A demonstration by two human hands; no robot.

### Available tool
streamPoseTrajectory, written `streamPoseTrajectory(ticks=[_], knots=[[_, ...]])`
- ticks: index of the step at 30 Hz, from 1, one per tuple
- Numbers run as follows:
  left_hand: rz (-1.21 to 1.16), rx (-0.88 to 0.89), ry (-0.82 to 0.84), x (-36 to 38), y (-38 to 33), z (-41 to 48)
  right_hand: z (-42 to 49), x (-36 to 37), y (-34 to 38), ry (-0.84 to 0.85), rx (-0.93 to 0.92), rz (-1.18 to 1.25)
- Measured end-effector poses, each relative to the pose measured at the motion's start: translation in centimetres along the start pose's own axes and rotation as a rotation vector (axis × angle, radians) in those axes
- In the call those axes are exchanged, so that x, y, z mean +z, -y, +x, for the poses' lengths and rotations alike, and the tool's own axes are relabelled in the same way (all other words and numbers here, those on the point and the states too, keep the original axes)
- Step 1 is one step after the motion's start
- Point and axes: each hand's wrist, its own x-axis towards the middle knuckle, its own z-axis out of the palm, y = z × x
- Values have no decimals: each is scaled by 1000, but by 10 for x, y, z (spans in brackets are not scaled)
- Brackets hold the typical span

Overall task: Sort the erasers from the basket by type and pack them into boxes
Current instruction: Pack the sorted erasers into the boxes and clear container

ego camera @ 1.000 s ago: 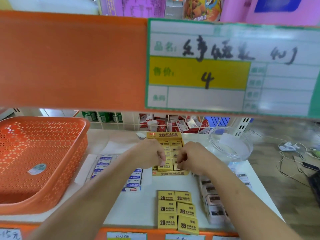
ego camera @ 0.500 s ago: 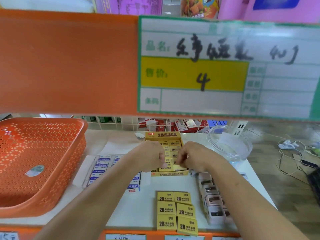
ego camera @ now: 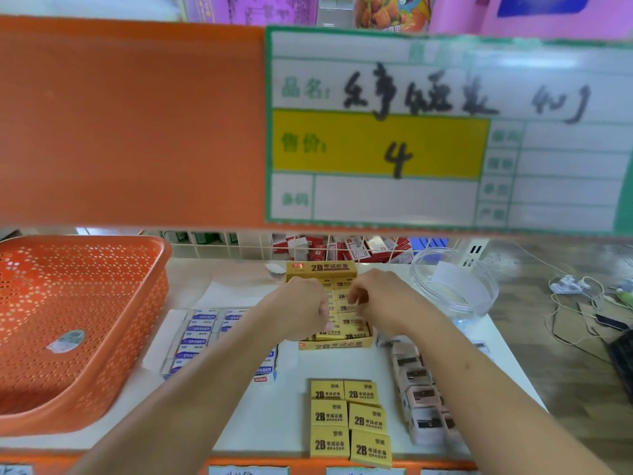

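head view. both my hands are over the yellow 2b box (ego camera: 330, 344) at mid-shelf. left hand (ego camera: 303, 308) and right hand (ego camera: 378, 299) sit close together, knuckles up, fingers curled down into the box; a narrow gap between them. cannot tell whether either hand is pinching an eraser, since the fingertips are hidden behind the knuckles.

box holds rows of yellow erasers, near full by the look. its long axis runs away from me, lid flap (ego camera: 322, 268) standing at the far end.

key relation: the loose yellow 2b erasers (ego camera: 349, 419), six in two columns, lie on the white shelf (ego camera: 291, 406) straight toward me from the box, near the front edge, long sides running left-right. they sit slightly to my right of centre, so my right hand looks the nearer one for the next pick.

left of the box: tray of blue-and-white erasers (ego camera: 200, 334), partly under my left forearm. right: a row of pinkish sharpeners (ego camera: 419, 395). orange basket (ego camera: 102, 337) far left, looks empty. clear jar (ego camera: 455, 286) far right.

judgement: yellow sort mostly done; loose six remain.
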Motion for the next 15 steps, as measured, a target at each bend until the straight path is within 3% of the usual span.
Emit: streamPoseTrajectory(ticks=[6, 15], knots=[[-52, -6, 1, 3, -12, 6, -11, -10, -7, -22, 79, 127], [-183, 16, -14, 9, -21, 8, -21, -19, -6, -48, 38, 159]])
